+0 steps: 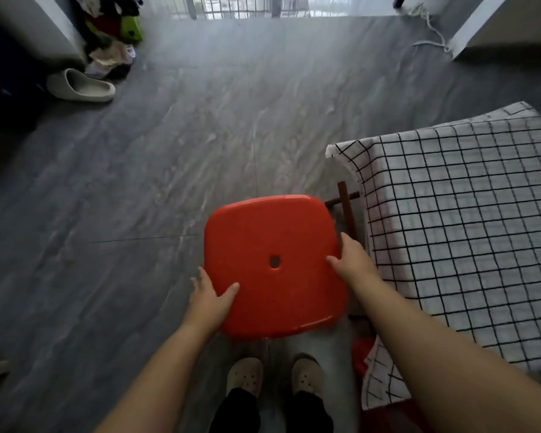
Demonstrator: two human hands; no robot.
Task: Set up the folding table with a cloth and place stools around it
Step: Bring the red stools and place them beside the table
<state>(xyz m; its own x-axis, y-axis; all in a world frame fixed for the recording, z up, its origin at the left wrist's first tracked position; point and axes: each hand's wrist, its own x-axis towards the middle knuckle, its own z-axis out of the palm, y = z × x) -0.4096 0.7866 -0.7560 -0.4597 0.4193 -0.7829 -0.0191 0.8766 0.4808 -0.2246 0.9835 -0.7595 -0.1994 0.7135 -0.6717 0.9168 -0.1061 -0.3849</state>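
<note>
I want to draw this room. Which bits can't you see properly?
Head view:
- Red stool: its legs are hidden under its own seat.
- Folding table: only a brown leg shows; the checked cloth covers the rest.
- Red thing by the feet: mostly behind the cloth.
- Corner pile: too blurred to name.

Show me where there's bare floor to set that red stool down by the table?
The widest bare floor lies left of the checked cloth, from the red stool, held by the left hand and right hand, out to the far railing. It is crowded at far left by the slipper and clothes pile, and tight beside the brown table leg.
</note>
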